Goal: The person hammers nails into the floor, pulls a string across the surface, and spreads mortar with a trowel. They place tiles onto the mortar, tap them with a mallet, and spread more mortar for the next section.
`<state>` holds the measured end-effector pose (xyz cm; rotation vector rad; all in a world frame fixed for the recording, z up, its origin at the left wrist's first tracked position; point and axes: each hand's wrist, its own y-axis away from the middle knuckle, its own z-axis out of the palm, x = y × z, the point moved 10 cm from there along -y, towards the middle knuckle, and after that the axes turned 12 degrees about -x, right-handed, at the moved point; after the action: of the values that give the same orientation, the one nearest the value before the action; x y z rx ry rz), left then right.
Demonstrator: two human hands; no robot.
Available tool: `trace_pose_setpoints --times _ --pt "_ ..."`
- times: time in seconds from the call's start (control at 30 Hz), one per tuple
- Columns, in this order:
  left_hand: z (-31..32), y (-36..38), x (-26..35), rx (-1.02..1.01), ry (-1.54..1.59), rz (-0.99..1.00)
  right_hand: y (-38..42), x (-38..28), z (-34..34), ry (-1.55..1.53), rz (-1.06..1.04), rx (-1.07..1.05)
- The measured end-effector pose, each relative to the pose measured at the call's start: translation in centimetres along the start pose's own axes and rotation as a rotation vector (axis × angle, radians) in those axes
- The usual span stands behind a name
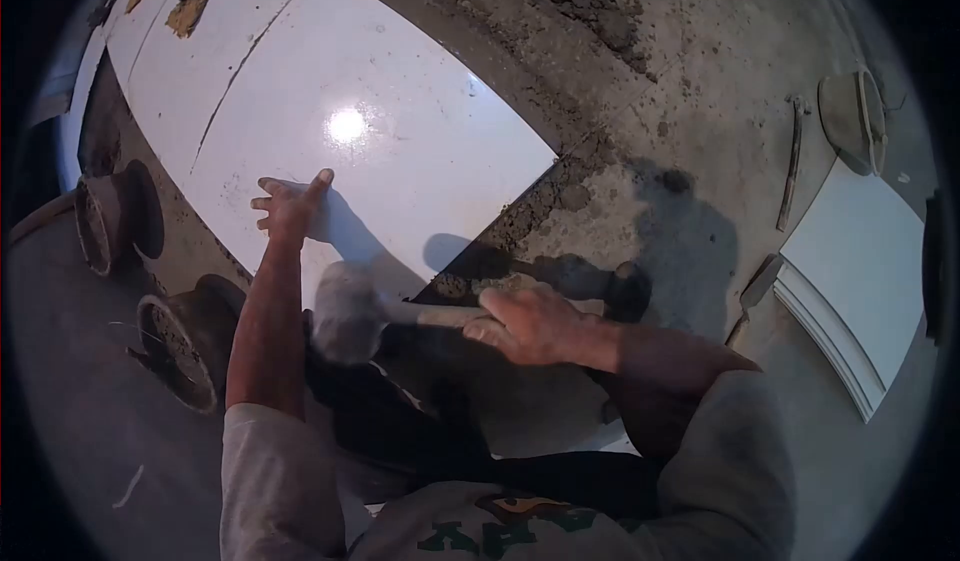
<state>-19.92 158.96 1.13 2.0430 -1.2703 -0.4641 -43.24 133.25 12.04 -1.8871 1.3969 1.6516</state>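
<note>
My left hand [289, 207] lies with fingers spread on a large glossy white tile [420, 151], near the tile's left side. In my right hand [525, 326] is the handle of a mallet [347, 313], my fingers wrapped round it. The mallet's thick greyish head is smeared by motion and overlaps the tile's near edge in this view. A dark joint line parts this tile from another white tile [205, 71] beyond it. Mortar [545, 196] shows along the tile's right edge.
Two mortar-stained buckets [185, 351] [105, 223] lie at the left. Stacked white tiles [860, 271] sit at the right beside a trowel [760, 283], a stick [792, 166] and another bucket [852, 121]. Loose mortar clumps [600, 11] cover the floor at the top.
</note>
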Motion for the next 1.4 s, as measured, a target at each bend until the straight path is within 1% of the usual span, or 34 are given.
trace_pose_setpoints --times 0.03,0.1,0.13,0.17,0.23,0.27,0.33,0.37,0.4,0.43,0.47,0.53,0.57,0.6,0.63,0.67,0.7,0.73,0.77,0.83,0.9,0.93,1.0,1.03,1.1,1.13,1.17,1.23,1.27,1.3,1.33,1.37,1.4 --pt "0.1 0.0 -0.2 -0.005 0.002 -0.009 0.0 -1.1 -0.3 -0.009 0.009 0.005" --pt "0.1 0.0 0.0 0.003 -0.012 -0.008 0.0 -4.8 -1.6 -0.081 -0.221 0.067" --pt "0.0 0.0 -0.1 0.015 -0.018 -0.017 -0.3 -5.5 -2.3 -0.082 -0.285 0.11" --pt "0.2 -0.3 -0.4 0.01 -0.021 -0.012 -0.9 -4.6 -2.1 -0.082 -0.278 0.115" --pt "0.1 -0.8 -0.6 0.016 -0.015 0.036 -2.6 -0.1 -1.2 0.042 -0.103 0.16" --pt "0.0 -0.3 -0.2 -0.004 -0.002 0.015 -3.3 1.1 -0.7 0.046 -0.099 0.168" --pt "0.1 -1.4 -0.7 0.01 -0.011 0.029 -4.3 6.2 -0.7 0.072 0.311 0.128" --pt "0.3 -2.6 -1.7 0.034 -0.006 0.017 -4.6 6.4 -1.9 0.096 0.297 0.127" --pt "0.7 -4.5 -2.4 0.071 -0.019 0.104 -4.4 5.5 -2.4 0.058 0.297 0.095" --pt "0.6 -3.5 -2.9 0.066 -0.047 0.089 -3.9 4.4 -1.4 -0.007 0.304 0.065" --pt "0.6 -3.4 -2.3 0.064 -0.056 0.078 -3.4 4.4 -1.7 -0.002 0.245 0.101" --pt "0.3 -2.3 -1.2 0.045 -0.041 0.047 -1.8 3.3 -2.6 0.054 0.171 0.039" --pt "0.3 -2.0 -0.9 0.029 -0.023 0.026 -1.1 3.6 -2.9 0.083 0.204 -0.016" --pt "0.5 -2.2 -1.1 0.037 0.016 0.013 -0.3 5.4 -2.5 0.216 0.3 -0.132" --pt "0.2 -1.6 -0.4 0.011 -0.054 0.003 1.0 6.2 -3.2 0.172 0.34 -0.109" --pt "0.2 -0.9 -0.6 0.019 0.015 -0.032 2.2 7.5 -3.6 0.2 0.191 -0.078" --pt "0.1 -0.1 -0.6 0.005 0.129 -0.027 3.2 8.8 -3.5 0.312 0.239 -0.234" --pt "-0.4 0.8 -0.5 0.015 0.15 -0.044 4.7 8.4 -5.2 0.359 0.34 -0.206" --pt "-0.4 1.0 -0.6 -0.026 0.19 -0.047 6.1 8.7 -5.9 0.297 0.364 -0.255" --pt "-0.7 1.6 -0.5 -0.068 0.205 -0.062 7.7 7.1 -7.8 0.348 0.26 -0.175" --pt "-0.7 2.3 -0.4 -0.046 0.186 -0.024 10.3 8.7 -8.5 0.277 0.406 -0.291" --pt "-0.4 2.4 -0.6 -0.051 0.202 -0.044 10.8 8.6 -8.7 0.288 0.403 -0.314" --pt "-0.6 2.8 -0.3 0.013 0.194 0.002 11.6 9.2 -9.4 0.299 0.402 -0.273" --pt "0.3 2.8 -0.6 0.018 0.206 -0.014 12.0 10.3 -9.3 0.309 0.391 -0.289" --pt "1.2 3.4 0.0 0.184 0.176 0.1 13.0 13.3 -8.9 0.318 0.343 -0.268" --pt "1.6 4.4 -0.1 0.274 0.205 0.153 13.8 15.6 -8.3 0.316 0.41 -0.264" --pt "2.5 4.6 -0.8 0.275 0.208 0.135 14.4 17.3 -7.5 0.319 0.402 -0.28" --pt "3.5 5.8 -1.8 0.352 0.216 0.233 15.5 21.1 -5.9 0.17 0.441 -0.271" --pt "4.2 6.9 -3.2 0.414 0.298 0.249 16.1 23.0 -4.8 0.058 0.495 -0.258" --pt "4.9 7.8 -5.2 0.441 0.394 0.245 16.4 23.6 -4.0 0.043 0.503 -0.269" --pt "5.4 9.3 -7.0 0.464 0.522 0.281 16.1 24.0 -3.3 -0.017 0.479 -0.269" --pt "5.6 10.8 -9.3 0.537 0.46 0.228 15.7 24.2 -2.7 -0.072 0.456 -0.27" --pt "6.4 11.9 -12.0 0.56 0.406 0.073 15.4 24.3 -2.3 -0.077 0.462 -0.276"
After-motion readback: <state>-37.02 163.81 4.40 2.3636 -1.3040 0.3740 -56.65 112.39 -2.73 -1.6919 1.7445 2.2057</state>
